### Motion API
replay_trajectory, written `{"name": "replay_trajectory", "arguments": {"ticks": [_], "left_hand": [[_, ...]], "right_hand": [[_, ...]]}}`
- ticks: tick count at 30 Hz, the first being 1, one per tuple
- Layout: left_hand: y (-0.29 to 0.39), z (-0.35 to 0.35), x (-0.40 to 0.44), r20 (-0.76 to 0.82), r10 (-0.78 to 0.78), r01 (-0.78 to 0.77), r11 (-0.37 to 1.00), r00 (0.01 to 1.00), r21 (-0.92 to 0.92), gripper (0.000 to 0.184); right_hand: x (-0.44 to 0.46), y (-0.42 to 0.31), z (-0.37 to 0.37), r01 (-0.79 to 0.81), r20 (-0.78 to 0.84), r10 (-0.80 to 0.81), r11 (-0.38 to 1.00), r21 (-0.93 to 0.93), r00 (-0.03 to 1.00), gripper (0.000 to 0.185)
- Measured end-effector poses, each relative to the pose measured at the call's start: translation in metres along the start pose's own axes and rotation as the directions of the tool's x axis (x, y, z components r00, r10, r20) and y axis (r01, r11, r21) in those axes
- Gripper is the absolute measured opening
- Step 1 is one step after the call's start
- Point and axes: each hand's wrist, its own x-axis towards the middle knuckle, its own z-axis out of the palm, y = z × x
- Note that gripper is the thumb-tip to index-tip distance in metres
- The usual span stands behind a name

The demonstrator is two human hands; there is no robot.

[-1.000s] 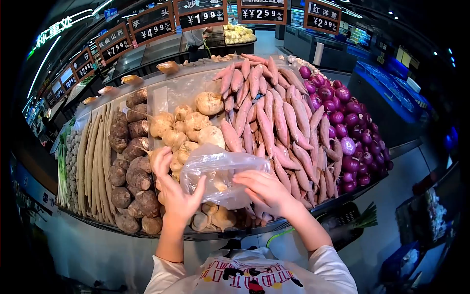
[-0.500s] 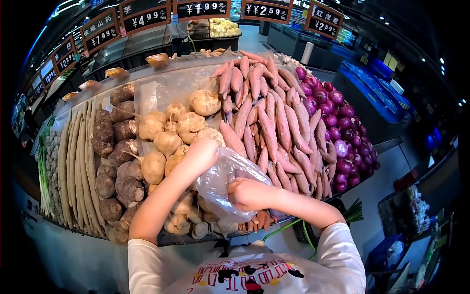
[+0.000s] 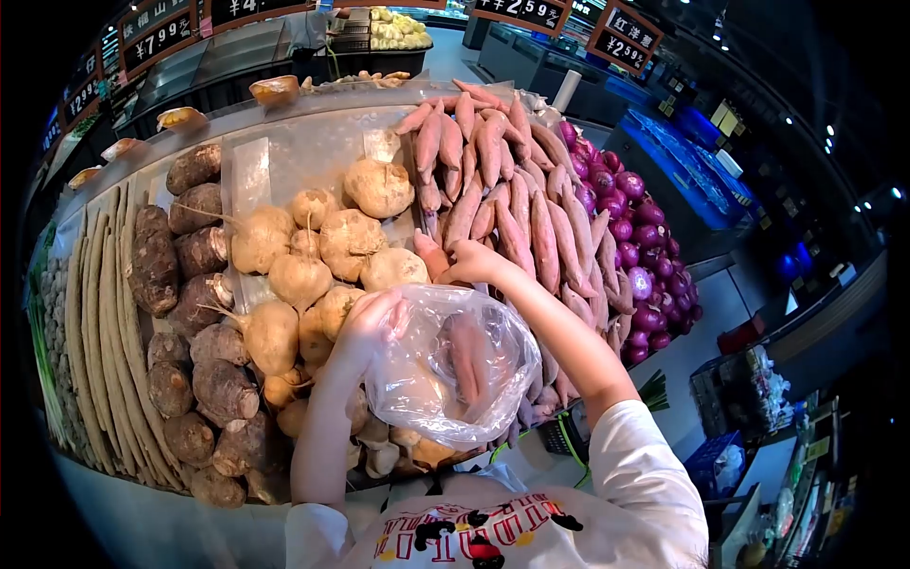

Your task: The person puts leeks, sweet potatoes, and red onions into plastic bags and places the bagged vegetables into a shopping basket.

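Note:
My left hand (image 3: 381,318) grips the rim of a clear plastic bag (image 3: 403,403), its fingers closed on the film. Inside the bag, reddish sweet potatoes (image 3: 466,365) show through the plastic. Beyond the bag, my right hand (image 3: 472,263) is closed around the near end of a pink sweet potato (image 3: 429,250) at the left edge of the sweet potato pile (image 3: 545,237); its fingertips are partly hidden. Round tan jicamas (image 3: 351,242) lie just left of both hands.
Dark taros (image 3: 223,389) and long yams (image 3: 104,341) fill the left of the sloped stand. Red onions (image 3: 649,228) are heaped at the right. Price signs (image 3: 626,40) hang along the back. A blue basket (image 3: 711,462) stands on the floor at right.
My right hand has come out of the bag and moved up to a sweet potato on the pile. My left hand has lowered slightly, and the bag's mouth is wider. The view has shifted.

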Motion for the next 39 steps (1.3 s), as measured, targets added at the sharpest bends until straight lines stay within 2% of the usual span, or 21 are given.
{"name": "replay_trajectory", "arguments": {"ticks": [1,3,5,7,9,10,12,14,16,17,19,20,22,23,26,27,29,36,37,38,39], "left_hand": [[-0.001,0.000,0.000,0.004,0.004,-0.004,1.000,1.000,-0.008,0.024],[-0.005,0.005,0.001,-0.218,-0.017,-0.016,0.988,0.976,-0.150,0.025],[-0.012,0.002,0.004,-0.198,0.019,-0.047,0.989,0.980,-0.138,0.026],[-0.014,0.001,0.006,-0.177,0.057,-0.079,0.990,0.983,-0.121,0.027],[-0.011,0.003,0.009,-0.195,0.036,-0.038,0.999,0.980,-0.008,0.029],[-0.013,0.003,0.012,-0.187,0.031,-0.033,0.999,0.982,-0.011,0.029],[-0.023,0.003,0.022,-0.187,0.095,-0.077,0.992,0.978,0.099,0.029],[-0.037,0.006,0.036,-0.177,0.130,-0.109,0.986,0.976,0.124,0.030],[-0.037,0.013,0.040,-0.167,0.166,-0.140,0.978,0.972,0.156,0.030],[-0.035,0.019,0.040,-0.163,0.181,-0.153,0.974,0.970,0.169,0.029],[-0.033,0.027,0.040,-0.185,0.196,-0.166,0.972,0.963,0.169,0.027],[-0.035,0.026,0.041,-0.166,0.193,-0.165,0.972,0.967,0.170,0.027],[-0.040,0.020,0.047,-0.211,0.347,-0.345,0.937,0.914,0.047,0.026],[-0.036,0.021,0.043,-0.238,0.342,-0.341,0.939,0.909,0.045,0.025],[-0.027,0.025,0.024,-0.256,0.249,-0.262,0.965,0.934,-0.015,0.024],[-0.032,0.022,0.023,-0.224,0.268,-0.265,0.963,0.937,0.043,0.024],[-0.035,0.023,0.016,-0.216,0.299,-0.286,0.954,0.929,0.090,0.024],[-0.028,0.025,0.002,-0.291,0.284,-0.308,0.951,0.913,-0.038,0.016],[-0.030,0.021,0.001,-0.286,0.256,-0.290,0.954,0.923,-0.081,0.013],[-0.031,0.021,0.000,-0.291,0.259,-0.293,0.953,0.921,-0.080,0.013],[-0.033,0.022,-0.001,-0.344,0.243,-0.290,0.952,0.907,-0.093,0.012]], "right_hand": [[0.000,0.010,0.002,0.030,-0.015,-0.028,0.993,0.118,0.999,0.065],[-0.012,0.020,0.000,0.047,-0.064,-0.029,0.949,0.311,0.998,0.074],[-0.049,0.014,-0.020,0.073,-0.240,-0.007,0.962,0.264,0.971,0.075],[-0.082,0.007,-0.045,0.087,-0.375,0.066,0.922,0.377,0.925,0.072],[-0.116,0.002,-0.071,0.236,-0.607,0.038,0.901,0.364,0.794,0.067],[-0.145,-0.022,-0.089,0.239,-0.610,0.123,0.846,0.477,0.783,0.064],[-0.183,-0.041,-0.103,0.469,-0.669,0.086,0.648,0.601,0.738,0.065],[-0.205,-0.050,-0.095,0.640,-0.764,-0.007,0.550,0.536,0.645,0.064],[-0.214,-0.055,-0.071,0.647,-0.737,-0.064,0.534,0.544,0.672,0.072],[-0.212,-0.056,-0.052,0.614,-0.732,-0.095,0.622,0.485,0.675,0.073],[-0.204,-0.069,-0.022,0.435,-0.584,-0.112,0.780,0.449,0.804,0.070],[-0.193,-0.063,0.005,0.420,-0.603,-0.160,0.850,0.319,0.781,0.069],[-0.178,-0.053,0.042,0.315,-0.461,-0.190,0.925,0.211,0.867,0.074],[-0.163,-0.040,0.066,0.357,-0.438,-0.238,0.909,0.214,0.867,0.076],[-0.147,-0.041,0.092,0.086,-0.157,-0.053,0.973,0.212,0.986,0.057],[-0.138,-0.034,0.103,0.084,-0.158,-0.051,0.973,0.214,0.986,0.057],[-0.124,-0.026,0.121,0.167,-0.202,-0.148,0.983,0.078,0.968,0.044],[-0.146,-0.027,0.093,0.182,-0.088,-0.175,0.981,0.074,0.981,0.036],[-0.154,-0.029,0.080,0.435,-0.174,-0.421,0.899,0.048,0.890,0.034],[-0.162,-0.031,0.065,0.659,-0.249,-0.638,0.752,-0.001,0.728,0.034],[-0.173,-0.034,0.048,0.652,-0.215,-0.628,0.756,0.054,0.747,0.029]]}}
